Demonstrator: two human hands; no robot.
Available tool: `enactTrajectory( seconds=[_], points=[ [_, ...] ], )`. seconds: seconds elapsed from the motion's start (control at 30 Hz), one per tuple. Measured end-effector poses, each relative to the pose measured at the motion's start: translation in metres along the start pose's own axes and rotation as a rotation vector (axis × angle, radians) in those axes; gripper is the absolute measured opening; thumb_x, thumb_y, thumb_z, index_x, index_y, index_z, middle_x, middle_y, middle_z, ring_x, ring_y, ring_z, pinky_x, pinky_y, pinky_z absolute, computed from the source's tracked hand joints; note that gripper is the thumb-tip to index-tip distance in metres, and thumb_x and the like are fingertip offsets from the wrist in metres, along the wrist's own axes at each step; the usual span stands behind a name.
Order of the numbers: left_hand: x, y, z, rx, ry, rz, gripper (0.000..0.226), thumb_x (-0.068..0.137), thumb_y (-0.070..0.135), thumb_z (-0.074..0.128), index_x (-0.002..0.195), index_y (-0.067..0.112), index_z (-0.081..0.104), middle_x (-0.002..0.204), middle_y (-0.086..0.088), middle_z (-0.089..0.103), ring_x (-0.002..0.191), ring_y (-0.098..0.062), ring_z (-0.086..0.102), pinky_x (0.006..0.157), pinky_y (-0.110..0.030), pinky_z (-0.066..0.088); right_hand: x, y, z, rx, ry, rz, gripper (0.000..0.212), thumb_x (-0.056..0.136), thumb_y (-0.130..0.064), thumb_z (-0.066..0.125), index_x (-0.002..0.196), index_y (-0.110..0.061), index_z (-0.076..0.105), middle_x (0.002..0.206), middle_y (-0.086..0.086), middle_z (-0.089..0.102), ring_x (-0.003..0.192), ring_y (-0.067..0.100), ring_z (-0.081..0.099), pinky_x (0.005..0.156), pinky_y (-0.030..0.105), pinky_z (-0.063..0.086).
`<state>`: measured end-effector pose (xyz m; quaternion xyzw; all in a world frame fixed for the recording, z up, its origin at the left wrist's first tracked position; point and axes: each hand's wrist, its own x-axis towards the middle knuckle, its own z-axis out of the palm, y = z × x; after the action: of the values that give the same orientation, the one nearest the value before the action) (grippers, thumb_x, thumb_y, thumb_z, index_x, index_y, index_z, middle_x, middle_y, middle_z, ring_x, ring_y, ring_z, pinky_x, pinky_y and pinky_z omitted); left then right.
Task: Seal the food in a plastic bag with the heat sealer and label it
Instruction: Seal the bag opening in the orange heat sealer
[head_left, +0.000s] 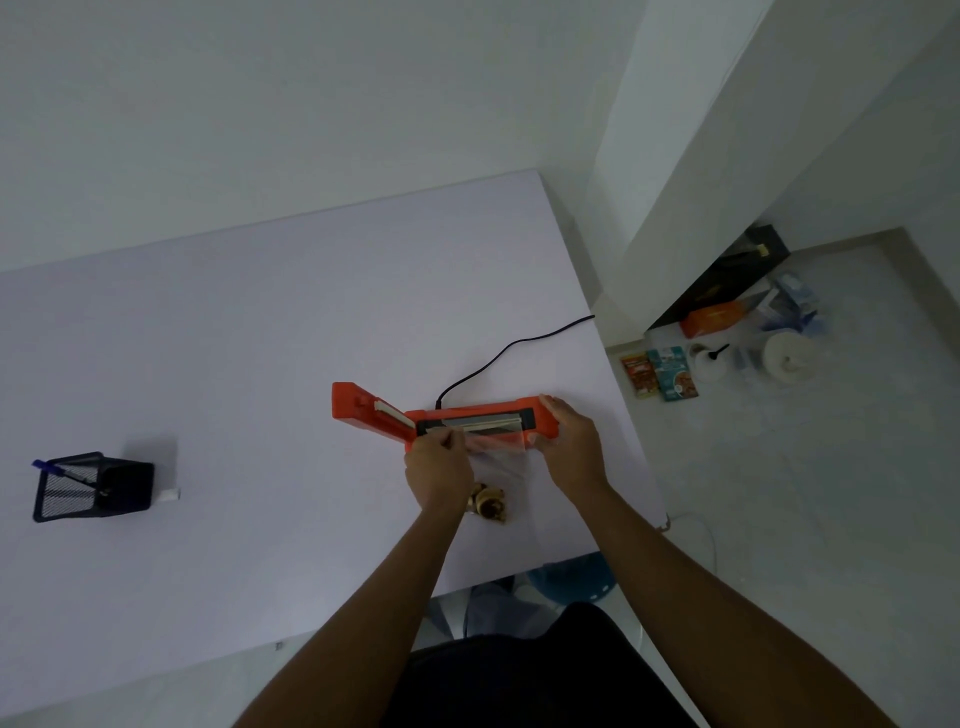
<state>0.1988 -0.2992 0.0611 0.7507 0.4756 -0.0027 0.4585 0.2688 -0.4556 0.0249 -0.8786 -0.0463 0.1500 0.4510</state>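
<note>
- White worktop (260, 338): carrying an orange heat sealer (447, 415), lid standing open.
- Clear plastic bag (498, 457): mouth lying across the sealer's bar, food (487, 503) sitting inside nearer the person.
- Left hand (438, 467): grip pinching the bag's left edge.
- Right hand (569, 447): grip holding the bag's right edge.
- Black mesh pen holder (91, 486): standing well apart, far left.

The left hand (436, 467) partly hides the food (488, 503) in the bag
</note>
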Motion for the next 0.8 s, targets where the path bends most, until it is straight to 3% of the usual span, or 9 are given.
enactTrajectory(
  seconds=[0.07,0.17,0.23,0.33,0.47,0.53,0.6,0.7,0.8],
  points=[
    [-0.001,-0.002,0.000,-0.002,-0.020,0.054,0.018,0.097,0.021,0.060,0.098,0.011,0.075,0.078,0.004,0.070,0.064,-0.011,0.066,0.061,-0.021,0.053,0.000,0.000,0.000,-0.003,0.002,0.003,0.053,0.078,0.004,0.074,0.127,-0.012,0.063,0.113,-0.001,0.069,0.102,0.008,0.065,0.090,0.018,0.056],
    [-0.006,0.002,0.003,-0.001,-0.090,0.208,0.018,0.095,0.022,0.063,0.107,0.014,0.075,0.085,0.007,0.073,0.066,-0.002,0.065,0.059,-0.006,0.048,0.001,0.000,0.002,-0.026,0.008,0.017,0.058,0.079,0.002,0.076,0.132,-0.011,0.060,0.119,-0.001,0.067,0.106,0.007,0.062,0.090,0.003,0.046],
    [-0.009,0.007,0.005,-0.027,-0.125,0.268,0.018,0.094,0.021,0.064,0.108,0.015,0.074,0.090,0.006,0.075,0.067,0.002,0.065,0.063,-0.005,0.049,0.001,0.001,0.002,-0.025,0.005,0.028,0.060,0.080,-0.001,0.076,0.136,-0.011,0.057,0.126,0.002,0.065,0.112,0.010,0.060,0.096,0.012,0.046],
    [-0.011,0.007,0.004,-0.092,-0.143,0.310,0.014,0.094,0.022,0.065,0.102,0.019,0.075,0.089,0.007,0.075,0.070,-0.003,0.068,0.072,-0.019,0.057,0.000,-0.002,0.001,-0.018,0.000,0.047,0.061,0.081,-0.002,0.076,0.137,-0.010,0.056,0.128,0.003,0.064,0.112,0.006,0.054,0.100,0.020,0.046],
    [-0.015,0.007,-0.006,-0.161,-0.255,0.352,0.013,0.096,0.017,0.060,0.096,0.013,0.073,0.085,0.002,0.073,0.073,-0.003,0.066,0.067,-0.008,0.051,0.000,0.000,-0.001,0.009,-0.022,0.081,0.062,0.082,-0.003,0.076,0.139,-0.012,0.055,0.129,0.001,0.062,0.113,0.005,0.051,0.087,0.000,0.034],
    [-0.017,0.005,-0.014,-0.169,-0.290,0.393,0.016,0.098,0.016,0.056,0.093,0.011,0.070,0.083,0.000,0.071,0.074,-0.005,0.064,0.069,-0.010,0.050,0.000,0.002,0.000,0.027,-0.021,0.073,0.060,0.082,-0.004,0.076,0.137,-0.013,0.057,0.127,-0.001,0.063,0.113,0.005,0.054,0.085,-0.004,0.034],
    [-0.019,0.003,-0.022,-0.196,-0.309,0.410,0.018,0.100,0.016,0.053,0.093,0.009,0.067,0.084,-0.001,0.071,0.077,-0.007,0.066,0.072,-0.015,0.053,0.000,0.003,0.001,0.022,0.000,0.068,0.052,0.083,-0.009,0.075,0.133,-0.017,0.061,0.119,-0.008,0.064,0.108,0.006,0.059,0.090,0.004,0.046],
    [-0.023,0.002,-0.036,-0.269,-0.323,0.415,0.018,0.101,0.012,0.050,0.099,0.004,0.066,0.087,-0.002,0.073,0.082,-0.006,0.069,0.072,-0.014,0.054,-0.006,0.009,0.008,-0.062,0.125,0.008,0.040,0.083,-0.013,0.073,0.121,-0.023,0.066,0.110,-0.005,0.067,0.102,0.015,0.064,0.087,0.039,0.060],
    [-0.027,-0.007,-0.050,-0.277,-0.326,0.442,0.016,0.102,0.011,0.049,0.097,0.009,0.065,0.087,0.005,0.073,0.084,-0.003,0.070,0.076,-0.011,0.052,-0.026,0.002,0.014,-0.097,0.198,-0.057,0.037,0.081,0.000,0.074,0.113,-0.017,0.067,0.119,0.004,0.064,0.115,0.022,0.058,0.096,0.034,0.054]
  ],
)
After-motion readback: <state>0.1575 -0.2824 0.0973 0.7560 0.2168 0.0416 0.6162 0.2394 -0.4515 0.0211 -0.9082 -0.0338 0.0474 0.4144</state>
